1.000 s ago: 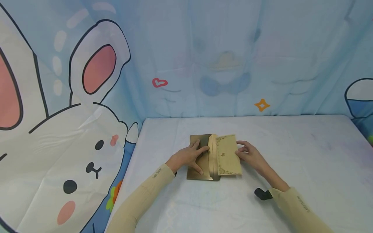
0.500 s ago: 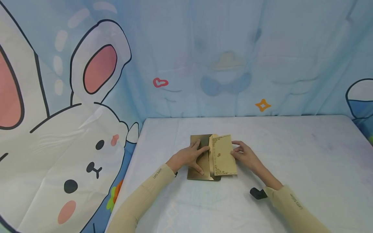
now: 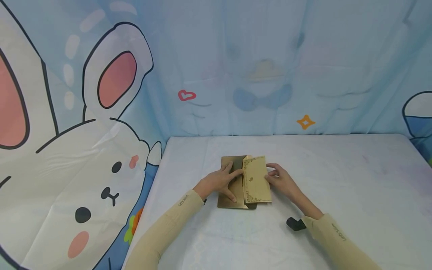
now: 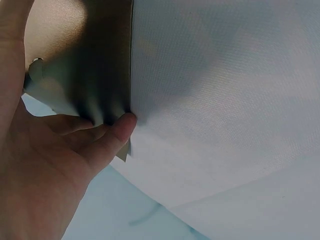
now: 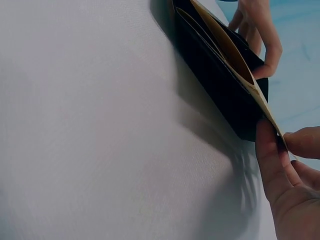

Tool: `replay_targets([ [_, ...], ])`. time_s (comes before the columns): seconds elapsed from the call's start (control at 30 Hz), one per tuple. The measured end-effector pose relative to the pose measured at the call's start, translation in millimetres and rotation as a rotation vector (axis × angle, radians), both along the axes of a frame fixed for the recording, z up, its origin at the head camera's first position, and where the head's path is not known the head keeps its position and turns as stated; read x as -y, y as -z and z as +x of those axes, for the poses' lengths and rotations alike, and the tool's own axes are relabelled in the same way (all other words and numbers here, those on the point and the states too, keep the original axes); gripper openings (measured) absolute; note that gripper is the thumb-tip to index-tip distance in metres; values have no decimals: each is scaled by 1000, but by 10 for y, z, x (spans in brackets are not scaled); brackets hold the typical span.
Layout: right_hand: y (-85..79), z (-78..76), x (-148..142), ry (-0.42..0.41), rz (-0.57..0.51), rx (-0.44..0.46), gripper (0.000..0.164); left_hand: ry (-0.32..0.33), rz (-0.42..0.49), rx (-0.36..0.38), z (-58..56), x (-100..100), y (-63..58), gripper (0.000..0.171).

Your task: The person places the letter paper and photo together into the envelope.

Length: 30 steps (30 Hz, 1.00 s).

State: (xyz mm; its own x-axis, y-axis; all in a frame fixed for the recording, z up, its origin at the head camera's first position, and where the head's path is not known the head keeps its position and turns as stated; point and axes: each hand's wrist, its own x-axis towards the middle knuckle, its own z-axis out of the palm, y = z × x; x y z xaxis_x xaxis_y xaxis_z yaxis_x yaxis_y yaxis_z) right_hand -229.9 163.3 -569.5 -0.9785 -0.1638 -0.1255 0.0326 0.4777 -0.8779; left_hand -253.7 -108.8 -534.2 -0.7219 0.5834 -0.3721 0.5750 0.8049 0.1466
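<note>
A gold envelope (image 3: pixel 240 190) lies on the table with its flap side to the right. My left hand (image 3: pixel 219 182) rests on it, fingers spread, thumb toward the near side. A cream card (image 3: pixel 257 180) with patterned corners overlaps the envelope's right part. My right hand (image 3: pixel 281 180) pinches the card's right edge between thumb and fingers. In the right wrist view the envelope mouth gapes beside the card (image 5: pixel 274 120); how far the card reaches inside is hidden. The left wrist view shows the envelope's edge (image 4: pixel 107 50) at my left hand's fingers (image 4: pixel 107 142).
White cloth (image 3: pixel 337 168) covers the table, which ends at a pale blue curtain (image 3: pixel 209 112) behind. A printed rabbit (image 3: pixel 111 180) fills the left side. A black wrist device (image 3: pixel 296 224) sticks out by the right sleeve (image 3: pixel 334 234).
My right hand has moved left with the card, which now covers more of the envelope's right part. The left hand keeps its place on the envelope.
</note>
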Motion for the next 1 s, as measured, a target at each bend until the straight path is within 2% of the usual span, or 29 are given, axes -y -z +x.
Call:
replay_targets([
  [0.3, 22, -9, 57, -8, -33, -29, 54, -4, 10, -1, 10, -4, -17, 119],
  [0.5, 13, -2, 103, -6, -38, -11, 54, -3, -10, -12, 13, -15, -37, 119],
  [1.0, 77, 12, 181, -15, -59, 6, 54, -14, -30, 11, 7, -22, -35, 117],
])
